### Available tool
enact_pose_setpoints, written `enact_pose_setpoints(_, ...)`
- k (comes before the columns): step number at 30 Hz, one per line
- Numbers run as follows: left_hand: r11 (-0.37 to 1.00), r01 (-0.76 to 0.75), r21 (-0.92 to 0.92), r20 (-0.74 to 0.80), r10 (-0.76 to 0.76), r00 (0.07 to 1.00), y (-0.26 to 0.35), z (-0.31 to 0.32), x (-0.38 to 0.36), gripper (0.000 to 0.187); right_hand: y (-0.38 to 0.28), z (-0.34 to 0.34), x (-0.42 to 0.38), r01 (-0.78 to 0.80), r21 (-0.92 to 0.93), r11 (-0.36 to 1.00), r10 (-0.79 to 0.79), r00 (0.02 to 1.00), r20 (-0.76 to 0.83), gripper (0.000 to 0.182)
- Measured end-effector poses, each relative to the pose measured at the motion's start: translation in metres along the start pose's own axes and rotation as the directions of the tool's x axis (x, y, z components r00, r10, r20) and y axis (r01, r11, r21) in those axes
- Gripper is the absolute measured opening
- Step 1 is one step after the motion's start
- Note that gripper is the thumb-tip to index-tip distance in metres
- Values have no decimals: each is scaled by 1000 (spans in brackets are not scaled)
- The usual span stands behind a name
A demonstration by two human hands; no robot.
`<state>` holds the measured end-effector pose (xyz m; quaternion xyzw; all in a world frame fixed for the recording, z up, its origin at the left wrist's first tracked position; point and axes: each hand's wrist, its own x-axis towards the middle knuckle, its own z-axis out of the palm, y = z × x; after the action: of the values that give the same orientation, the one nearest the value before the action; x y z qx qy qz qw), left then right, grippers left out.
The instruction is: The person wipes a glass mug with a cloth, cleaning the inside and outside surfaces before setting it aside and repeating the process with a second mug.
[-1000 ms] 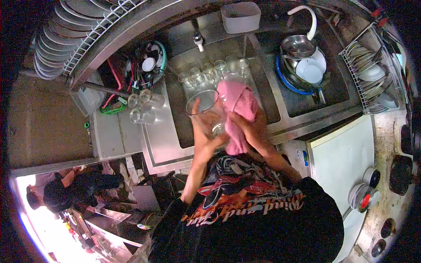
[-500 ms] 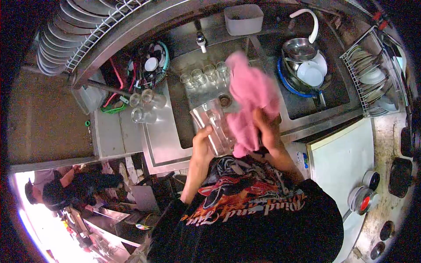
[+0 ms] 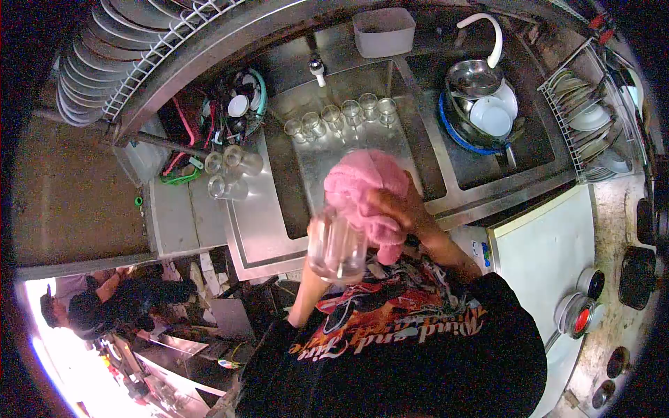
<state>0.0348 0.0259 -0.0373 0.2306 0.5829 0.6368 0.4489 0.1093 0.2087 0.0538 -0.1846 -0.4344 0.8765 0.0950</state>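
Note:
A clear drinking glass (image 3: 339, 252) is tilted in front of my body, in the grip of my left hand (image 3: 313, 270), which is partly hidden behind it and blurred. My right hand (image 3: 398, 209) is closed on a bunched pink cloth (image 3: 364, 174). The cloth presses against the far end of the glass and covers it. Beyond the cloth, several footed glasses (image 3: 352, 113) stand in a row in the steel sink (image 3: 293, 205). On the counter to the left, a few more glasses (image 3: 240, 160) are grouped together.
Right of the sink, a second basin holds a blue-rimmed tub (image 3: 456, 132) with bowls and a pan. Plates fill a rack (image 3: 578, 150) at the right and another overhead. A faucet (image 3: 317, 66) and grey container (image 3: 383, 35) are at the back. Another person (image 3: 104, 299) is at lower left.
The pink cloth has swung down from its raised, spread position and is now bunched over the glass's far end. The glass has moved slightly toward my body, uncovering another sink glass.

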Motion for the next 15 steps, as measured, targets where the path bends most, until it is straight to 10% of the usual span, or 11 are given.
enact_pose_setpoints(3, 928, 7, 372, -176, 63, 982, 3, 6, -19, 54, 20, -5, 7, 304, -288, 908, -301, 952, 56, 30)
enact_pose_setpoints(6, 719, 81, 691, -314, 197, 929, 17, 10, -30, 53, -8, 6, 15, -47, -128, 991, 16, 973, -229, 32)
enact_pose_setpoints(7, 944, 105, 314, -356, 14, 934, 48, 29, -19, 46, -1, -5, 20, -49, -130, 990, 19, 974, -225, 32)
enact_pose_setpoints(8, 984, 132, -123, -313, -164, 935, 80, 46, 3, 40, 14, -27, 27, 339, -607, 719, -471, 880, -67, 32)
enact_pose_setpoints(9, 975, 198, 102, -333, -154, 930, 88, 37, 22, 39, 28, -43, 33, 548, -828, 121, -735, 609, 296, 32)
enact_pose_setpoints(10, 911, 259, 322, -349, -140, 927, 94, 29, 34, 39, 39, -47, 30, 300, -717, 629, -497, 865, -74, 30)
enact_pose_setpoints(11, 911, 257, 323, -346, -139, 928, 89, 27, 40, 39, 49, -55, 35, 300, -717, 629, -499, 863, -75, 30)
enact_pose_setpoints(13, 819, -428, 382, -270, 542, 796, 75, 23, 48, 34, 57, -62, 42, 354, -757, 549, -603, 795, -65, 26)
enact_pose_setpoints(15, 798, -486, 358, -290, 589, 754, 65, 19, 49, 33, 57, -50, 36, 359, -544, 759, -509, 847, -151, 28)
